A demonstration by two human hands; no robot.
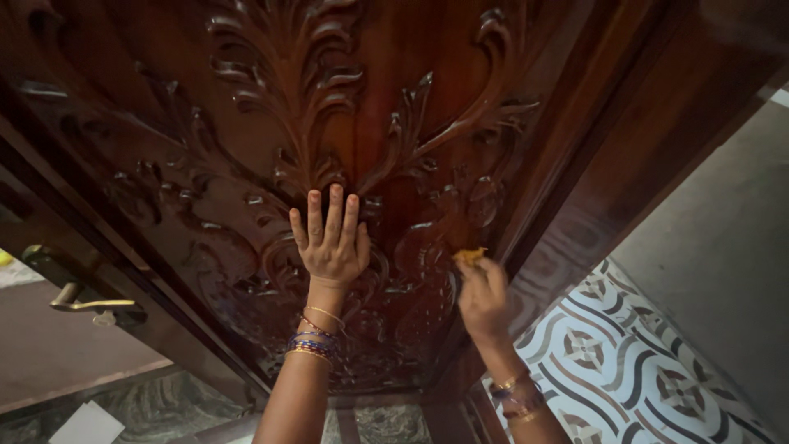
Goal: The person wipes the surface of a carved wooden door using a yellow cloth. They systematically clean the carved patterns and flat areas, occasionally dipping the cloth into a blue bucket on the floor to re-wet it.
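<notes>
Cloth [470, 256], a small yellow scrap at frame centre-right, is pinched in the right hand [483, 298] fingers against the carved door [427, 140]. Left hand [332, 242] lies flat on the carving at centre, fingers spread wide. Brass handle [82, 304] shows lower left; patterned floor [625, 362] lower right.

Carved door [246, 148] blocks; floor [625, 362] side open
</notes>
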